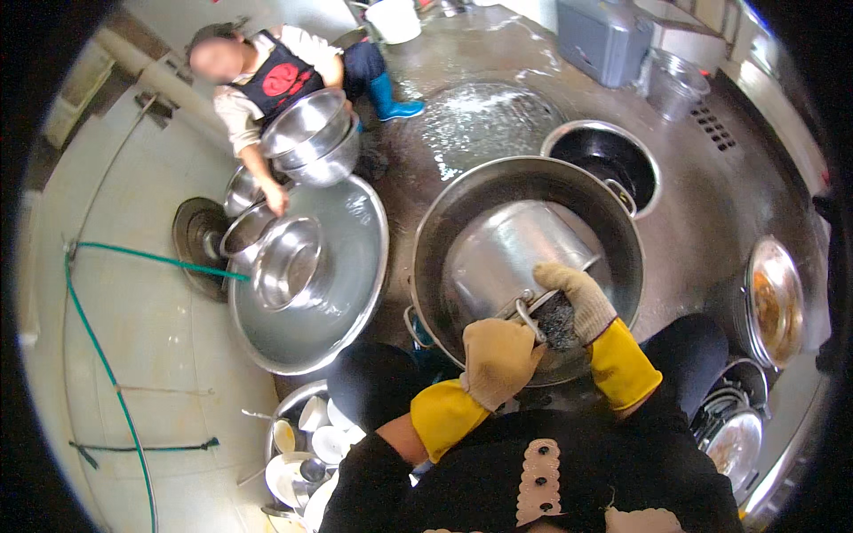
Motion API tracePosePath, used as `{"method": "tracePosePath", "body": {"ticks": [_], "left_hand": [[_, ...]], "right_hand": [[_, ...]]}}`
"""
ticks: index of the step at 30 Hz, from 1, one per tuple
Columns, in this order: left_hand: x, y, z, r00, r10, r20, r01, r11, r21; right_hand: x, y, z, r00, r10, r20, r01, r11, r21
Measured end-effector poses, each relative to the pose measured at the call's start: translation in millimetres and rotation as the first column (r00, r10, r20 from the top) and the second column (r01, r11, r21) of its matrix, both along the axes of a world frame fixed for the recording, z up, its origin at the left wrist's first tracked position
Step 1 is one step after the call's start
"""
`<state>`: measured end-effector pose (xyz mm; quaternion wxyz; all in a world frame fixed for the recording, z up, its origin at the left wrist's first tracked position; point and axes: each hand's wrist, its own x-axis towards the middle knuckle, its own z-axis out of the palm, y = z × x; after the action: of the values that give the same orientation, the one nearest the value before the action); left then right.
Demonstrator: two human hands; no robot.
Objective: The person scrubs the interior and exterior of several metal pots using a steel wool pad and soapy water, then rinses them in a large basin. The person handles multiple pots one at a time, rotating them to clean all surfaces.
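A metal pot (523, 250) lies tilted on its side inside a large metal basin with loop handles (426, 220). My left hand (500, 360), in a beige knit glove over a yellow rubber one, grips the pot's loop handle (530, 320) near the basin's front. Gloved the same way, my right hand (578, 300) rests at the pot's rim with its fingers bent; whether it holds anything is hidden. Below the rim, between my hands, shows a dark, bubbly or mesh-like patch (558, 321).
A co-worker (286, 80) handles metal bowls (306, 130) by a wide water-filled basin (360, 333). A green hose (160, 256) reaches it. A dark-inside tub (603, 156) stands behind my basin. Dishes (286, 476) lie front left; stacked metal bowls (776, 303) stand right. The floor (693, 200) is wet.
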<state>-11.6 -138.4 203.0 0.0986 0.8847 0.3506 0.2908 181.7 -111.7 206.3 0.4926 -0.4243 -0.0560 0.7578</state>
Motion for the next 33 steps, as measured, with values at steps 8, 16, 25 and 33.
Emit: {"method": "tracePosePath", "body": {"ticks": [8, 16, 25, 33], "left_hand": [[-10, 59, 4, 0.903, 0.325, 0.282, -0.295, 0.945, -0.143], [-37, 134, 42, 0.612, 0.648, 0.454, -0.163, 0.665, -0.729], [-99, 262, -4, 0.443, 0.698, 0.563, 0.076, 0.597, -0.799], [-66, 302, 14, 0.181, 0.777, 0.603, 0.041, 0.607, -0.794]], "right_hand": [[-14, 31, -3, 0.983, 0.107, 0.147, -0.124, 0.986, 0.113], [50, -10, 36, 0.936, 0.005, 0.351, -0.098, 0.964, 0.246], [147, -28, 11, 0.908, -0.177, 0.380, 0.121, 0.979, 0.166], [149, -31, 2, 0.939, -0.110, 0.327, 0.079, 0.991, 0.106]]}}
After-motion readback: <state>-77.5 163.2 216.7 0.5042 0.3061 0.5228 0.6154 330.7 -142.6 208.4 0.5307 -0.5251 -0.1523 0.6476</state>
